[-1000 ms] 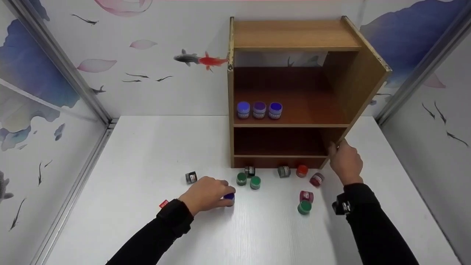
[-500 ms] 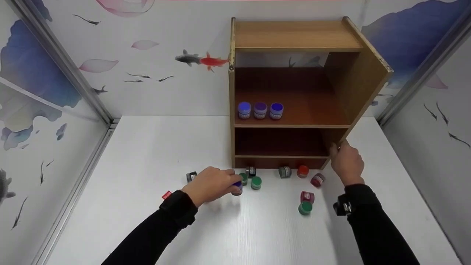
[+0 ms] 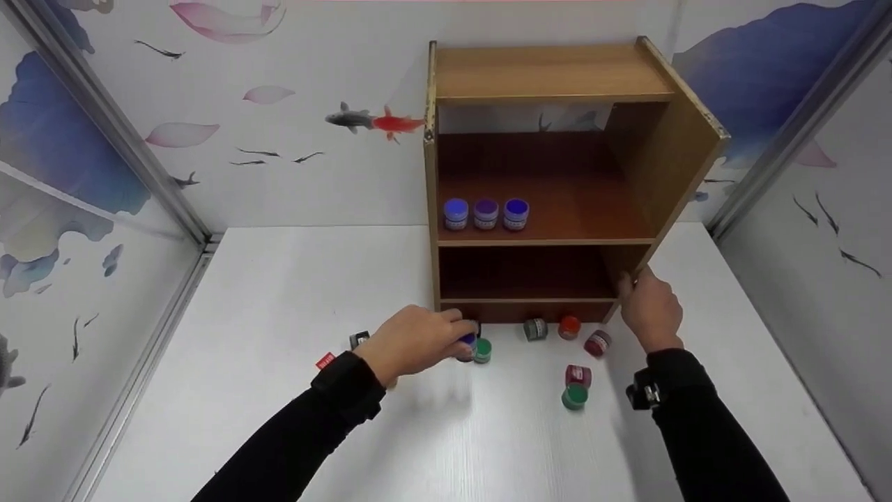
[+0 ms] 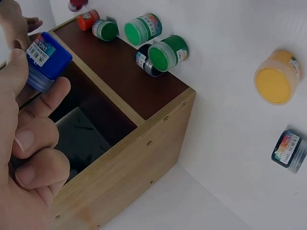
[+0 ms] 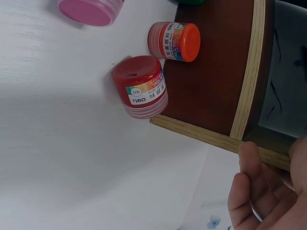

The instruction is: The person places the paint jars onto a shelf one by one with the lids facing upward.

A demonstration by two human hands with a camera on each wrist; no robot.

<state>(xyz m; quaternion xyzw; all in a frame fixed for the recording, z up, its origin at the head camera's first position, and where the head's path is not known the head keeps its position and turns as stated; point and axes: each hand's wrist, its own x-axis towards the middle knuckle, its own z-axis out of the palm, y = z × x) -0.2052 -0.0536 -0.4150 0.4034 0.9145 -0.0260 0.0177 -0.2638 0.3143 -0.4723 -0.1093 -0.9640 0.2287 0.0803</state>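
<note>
My left hand [image 3: 418, 341] pinches a blue paint jar [image 4: 48, 57] between thumb and fingers, its label showing in the left wrist view. From the head it overlaps the green jars in front of the wooden shelf [image 3: 550, 70]. At the shelf's lower right, my right hand [image 3: 651, 307] grips the front edge of the side panel, with fingers outside it in the right wrist view. Three jars in blue and purple, one a violet jar [image 3: 486, 214], stand in a row at the left of the shelf's middle board.
Several paint jars lie or stand along the shelf's base, among them an orange-red jar [image 3: 569, 327] and a dark red jar [image 5: 140, 86]. Nearer on the white table [image 3: 516, 453] are a pink-red jar [image 3: 578, 376] and a green jar [image 3: 575, 397]. A yellow jar [image 4: 277, 79] shows in the left wrist view.
My left hand has carried the blue paint jar up and to the right, toward the shelf's front. The right hand keeps its grip on the side panel.
</note>
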